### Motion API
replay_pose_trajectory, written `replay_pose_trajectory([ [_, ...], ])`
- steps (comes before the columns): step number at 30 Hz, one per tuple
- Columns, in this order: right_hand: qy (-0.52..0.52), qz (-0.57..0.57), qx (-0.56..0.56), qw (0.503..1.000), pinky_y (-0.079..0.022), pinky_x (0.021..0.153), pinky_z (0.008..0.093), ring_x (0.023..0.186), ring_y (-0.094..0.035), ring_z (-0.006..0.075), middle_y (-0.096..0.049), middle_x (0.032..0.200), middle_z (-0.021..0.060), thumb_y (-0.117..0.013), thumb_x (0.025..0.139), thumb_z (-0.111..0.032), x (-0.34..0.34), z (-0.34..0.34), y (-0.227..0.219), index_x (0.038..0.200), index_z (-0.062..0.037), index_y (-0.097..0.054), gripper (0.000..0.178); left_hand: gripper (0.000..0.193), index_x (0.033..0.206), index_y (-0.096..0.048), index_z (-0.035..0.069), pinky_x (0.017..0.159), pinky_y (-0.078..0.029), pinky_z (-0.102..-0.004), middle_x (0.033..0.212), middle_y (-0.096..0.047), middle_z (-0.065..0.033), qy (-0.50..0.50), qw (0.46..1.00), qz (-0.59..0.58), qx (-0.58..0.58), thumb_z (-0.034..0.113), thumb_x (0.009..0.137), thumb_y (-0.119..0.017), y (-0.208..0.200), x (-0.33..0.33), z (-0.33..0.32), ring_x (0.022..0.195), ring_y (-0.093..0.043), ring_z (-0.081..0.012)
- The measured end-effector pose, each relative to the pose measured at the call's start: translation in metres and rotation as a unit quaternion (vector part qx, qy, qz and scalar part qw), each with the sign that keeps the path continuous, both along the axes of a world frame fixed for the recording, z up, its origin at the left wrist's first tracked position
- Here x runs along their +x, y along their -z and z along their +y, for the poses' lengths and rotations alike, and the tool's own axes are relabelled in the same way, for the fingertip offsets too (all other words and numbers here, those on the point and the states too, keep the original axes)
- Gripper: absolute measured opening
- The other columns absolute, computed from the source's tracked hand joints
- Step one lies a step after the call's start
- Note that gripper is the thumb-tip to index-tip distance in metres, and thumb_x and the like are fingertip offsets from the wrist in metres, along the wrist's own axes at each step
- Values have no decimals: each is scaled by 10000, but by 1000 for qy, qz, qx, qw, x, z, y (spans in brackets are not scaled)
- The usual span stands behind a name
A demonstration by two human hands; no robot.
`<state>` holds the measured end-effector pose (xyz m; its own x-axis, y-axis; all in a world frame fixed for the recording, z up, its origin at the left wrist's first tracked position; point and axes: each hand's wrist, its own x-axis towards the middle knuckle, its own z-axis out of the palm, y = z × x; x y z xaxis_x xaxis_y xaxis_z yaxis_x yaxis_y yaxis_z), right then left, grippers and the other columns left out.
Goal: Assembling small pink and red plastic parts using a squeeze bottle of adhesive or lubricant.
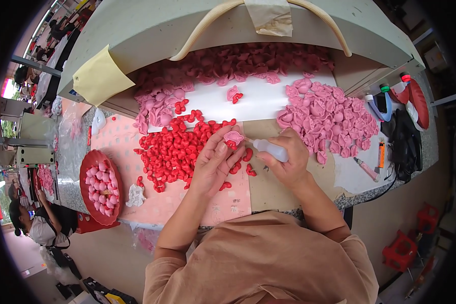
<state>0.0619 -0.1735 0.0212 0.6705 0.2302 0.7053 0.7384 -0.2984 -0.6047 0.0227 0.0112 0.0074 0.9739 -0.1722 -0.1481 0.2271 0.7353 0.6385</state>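
Observation:
My left hand (pixel 212 161) holds a small pink ruffled piece (pixel 233 137) with a bit of red on it between its fingertips. My right hand (pixel 290 158) grips a translucent white squeeze bottle (pixel 271 150), tilted so its thin nozzle points left at the pink piece. Whether the tip touches it I cannot tell. Beside and beyond my left hand lies a pile of glossy red bow-like pieces (pixel 169 154), with a few strays under my fingers. Farther off, one pink piece joined with a red one (pixel 234 95) lies on the white surface (pixel 261 104).
A heap of pink ruffled pieces (pixel 329 114) lies at the right, more under the grey hood (pixel 152 30). A red bowl (pixel 85 190) of pink round pieces stands left. At far right are bottles (pixel 384 104), a tube (pixel 367 169) and a black bag (pixel 406 144). Another person (pixel 43 223) sits far left.

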Motion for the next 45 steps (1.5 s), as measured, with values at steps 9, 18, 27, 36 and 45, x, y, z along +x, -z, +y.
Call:
replay_pose_trajectory([
  [9, 12, 1, -14, 1000, -425, 580, 324, 642, -510, 235, -562, 764, 95, -764, 681, -160, 0, -2, 2, 906, -18, -547, 342, 476, 1351, -312, 70, 1045, -341, -379, 1377, -359, -87, 1, 1000, -3, -9, 172, 920, -489, -4, 1, 0, 1228, -410, -201],
  [18, 11, 4, -1, 1000, -431, 594, 327, 646, -515, 242, -569, 773, 101, -764, 678, -159, -1, -2, 4, 911, -18, -546, 349, 490, 1362, -281, 88, 1049, -334, -392, 1367, -368, -77, -12, 1000, 1, -13, 149, 920, -484, -4, 1, -1, 1215, -423, -202],
  [27, 11, 4, -21, 1000, -430, 594, 330, 650, -512, 244, -562, 769, 99, -764, 679, -149, 0, -1, 3, 911, -19, -545, 344, 495, 1360, -277, 86, 1055, -325, -398, 1368, -364, -82, -15, 1000, -2, -19, 143, 916, -489, -4, 1, -1, 1223, -416, -213],
  [36, 9, 5, -11, 1000, -431, 601, 327, 658, -511, 241, -564, 785, 101, -760, 684, -153, -1, -1, 3, 912, -18, -549, 339, 501, 1360, -278, 87, 1054, -328, -388, 1371, -358, -89, -18, 1000, 0, -20, 133, 911, -496, -3, 1, 0, 1215, -422, -214],
  [45, 12, 2, -9, 1000, -427, 592, 328, 658, -512, 240, -560, 784, 105, -760, 684, -159, 0, 0, 4, 913, -17, -547, 344, 487, 1373, -255, 78, 1055, -329, -414, 1379, -343, -120, -30, 999, -7, -17, 107, 926, -447, -2, 0, -2, 1215, -425, -273],
])
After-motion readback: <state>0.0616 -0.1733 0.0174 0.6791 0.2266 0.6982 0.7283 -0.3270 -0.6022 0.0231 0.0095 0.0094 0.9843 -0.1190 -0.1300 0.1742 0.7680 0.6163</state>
